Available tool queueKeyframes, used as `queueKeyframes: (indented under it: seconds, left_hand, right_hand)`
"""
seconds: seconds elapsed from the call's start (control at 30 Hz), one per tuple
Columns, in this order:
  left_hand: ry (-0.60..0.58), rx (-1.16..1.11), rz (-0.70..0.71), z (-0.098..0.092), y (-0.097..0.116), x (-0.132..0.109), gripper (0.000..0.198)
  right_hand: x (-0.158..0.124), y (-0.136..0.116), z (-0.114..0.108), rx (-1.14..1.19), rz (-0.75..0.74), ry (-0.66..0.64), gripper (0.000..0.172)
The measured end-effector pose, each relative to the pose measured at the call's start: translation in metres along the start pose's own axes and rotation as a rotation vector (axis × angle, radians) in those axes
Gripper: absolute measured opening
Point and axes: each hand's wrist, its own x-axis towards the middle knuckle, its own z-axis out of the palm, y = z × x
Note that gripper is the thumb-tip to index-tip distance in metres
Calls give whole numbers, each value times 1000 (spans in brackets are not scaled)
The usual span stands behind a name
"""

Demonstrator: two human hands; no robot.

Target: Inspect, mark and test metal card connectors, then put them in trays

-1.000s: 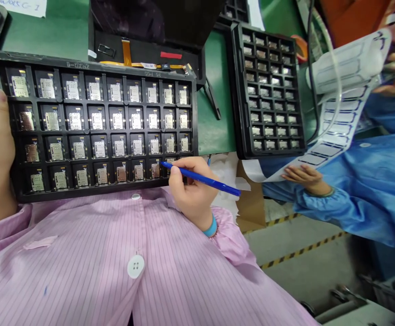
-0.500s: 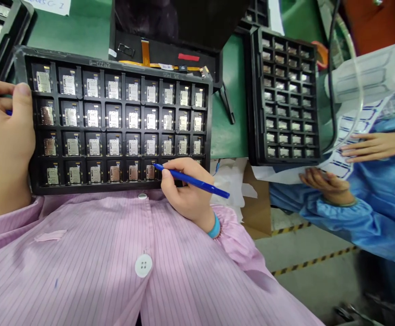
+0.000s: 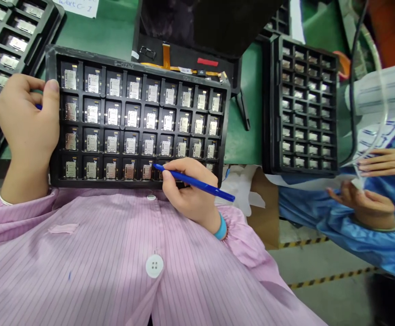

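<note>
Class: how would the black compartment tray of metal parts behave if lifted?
Probably light and stiff: the left hand grips one end of the black plastic compartment tray, no sag visible. Tilting would likely spill the small metal parts from open pockets.

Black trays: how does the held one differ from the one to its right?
The held tray is gripped by the left hand and leans on the pink smock; the right tray lies on the green table. The held tray runs crosswise, the right tray lengthwise. The right hand aims a blue pen at the held tray only. Both are black grids of metal parts.
</note>
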Motion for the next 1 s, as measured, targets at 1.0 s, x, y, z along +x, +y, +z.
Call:
queueKeyframes:
  seconds: [1.0]
  left_hand:
    - [-33,-2,1,1,9,0,26]
  right_hand:
    - [12,-11,19,-13,-83,-95,9]
